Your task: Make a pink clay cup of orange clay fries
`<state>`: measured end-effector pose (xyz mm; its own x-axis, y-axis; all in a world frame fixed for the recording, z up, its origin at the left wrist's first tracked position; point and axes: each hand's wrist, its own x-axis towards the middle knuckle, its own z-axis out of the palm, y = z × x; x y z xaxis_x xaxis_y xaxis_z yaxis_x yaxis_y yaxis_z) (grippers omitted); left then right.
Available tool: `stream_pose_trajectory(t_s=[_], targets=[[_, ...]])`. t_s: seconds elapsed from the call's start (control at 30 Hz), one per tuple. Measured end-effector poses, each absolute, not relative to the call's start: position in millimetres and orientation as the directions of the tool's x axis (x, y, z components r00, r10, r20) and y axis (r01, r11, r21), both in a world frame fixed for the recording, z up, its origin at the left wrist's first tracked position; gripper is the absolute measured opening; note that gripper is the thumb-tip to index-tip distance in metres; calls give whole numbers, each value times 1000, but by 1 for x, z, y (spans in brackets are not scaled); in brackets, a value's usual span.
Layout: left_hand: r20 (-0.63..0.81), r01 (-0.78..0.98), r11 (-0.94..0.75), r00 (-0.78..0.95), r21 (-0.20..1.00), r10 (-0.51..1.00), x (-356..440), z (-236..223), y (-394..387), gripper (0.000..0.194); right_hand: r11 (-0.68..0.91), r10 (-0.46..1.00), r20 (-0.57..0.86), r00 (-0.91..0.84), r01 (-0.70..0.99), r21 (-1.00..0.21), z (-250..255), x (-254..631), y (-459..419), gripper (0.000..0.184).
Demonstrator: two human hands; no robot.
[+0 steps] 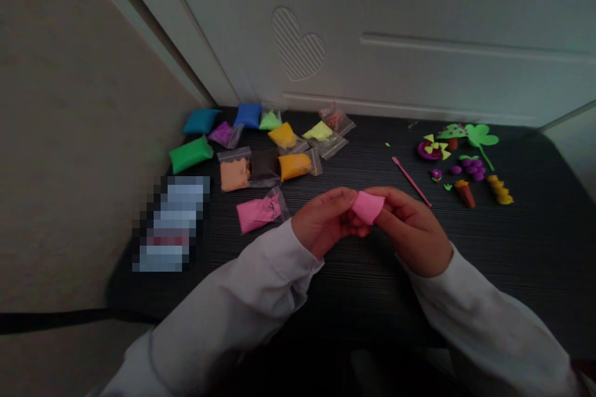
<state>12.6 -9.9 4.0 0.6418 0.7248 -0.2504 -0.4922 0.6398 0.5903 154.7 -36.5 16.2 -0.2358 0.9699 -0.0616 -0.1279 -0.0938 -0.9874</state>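
Note:
A flattened piece of pink modelling clay (369, 206) is held above the dark table between both hands. My left hand (326, 220) pinches its left edge, thumb on top. On the other side my right hand (414, 229) grips the right edge with thumb and fingers. Some fingertips are hidden behind the clay. An opened bag of pink clay (258, 213) lies left of my left hand. Beyond my right hand rests a thin pink modelling tool (411, 181), lying slantwise on the table.
Several clay bags, including a green one (191, 154) and a black one (264, 164), lie at the back left. A pixelated phone-like panel (174, 223) is at the left. Small clay figures, among them purple balls (474, 169) and a green flower (481, 136), stand right. A white panel (419, 6) rises behind.

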Motion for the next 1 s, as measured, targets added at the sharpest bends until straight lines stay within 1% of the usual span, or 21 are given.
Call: stream_pose_trajectory(t_s=[0.2,0.37,0.47,0.67,0.73,0.8,0.83,0.87,0.9,0.93,0.97,1.0], targets=[[-267,-491,676,663,550,699,11,5,-9,17,-110,971,-73,-226,-154,-982,18,153,-37,20],[-247,-485,700,700,524,670,10,4,-8,20,-129,960,-89,-267,-138,-982,20,155,-37,20],[-229,-480,676,694,559,682,11,3,-9,21,-130,956,-90,-279,-126,-984,21,156,-37,20],[-235,-472,620,644,627,728,15,2,-12,23,-129,956,-79,-284,-160,-979,19,155,-36,17],[-234,-458,586,618,668,750,14,3,-11,23,-137,957,-89,-276,-160,-978,19,155,-35,16],[-187,-455,474,543,754,819,10,5,-10,21,-146,961,-100,-256,-166,-975,20,157,-35,16],[-135,-436,381,496,815,858,8,6,-8,23,-154,964,-108,-245,-176,-972,20,157,-34,17],[-60,-400,260,448,879,892,5,7,-7,30,-162,964,-114,-239,-191,-968,20,158,-34,17],[31,-330,124,428,936,903,1,9,-5,42,-173,963,-121,-240,-208,-963,21,159,-33,18],[106,-222,-9,428,975,897,-2,10,-3,51,-186,960,-129,-247,-223,-957,21,160,-33,19],[185,-119,-148,436,982,881,-5,12,-1,55,-197,958,-135,-254,-239,-951,22,161,-32,19],[250,-35,-262,454,964,856,-8,13,1,54,-209,954,-142,-263,-247,-946,22,162,-32,18]])
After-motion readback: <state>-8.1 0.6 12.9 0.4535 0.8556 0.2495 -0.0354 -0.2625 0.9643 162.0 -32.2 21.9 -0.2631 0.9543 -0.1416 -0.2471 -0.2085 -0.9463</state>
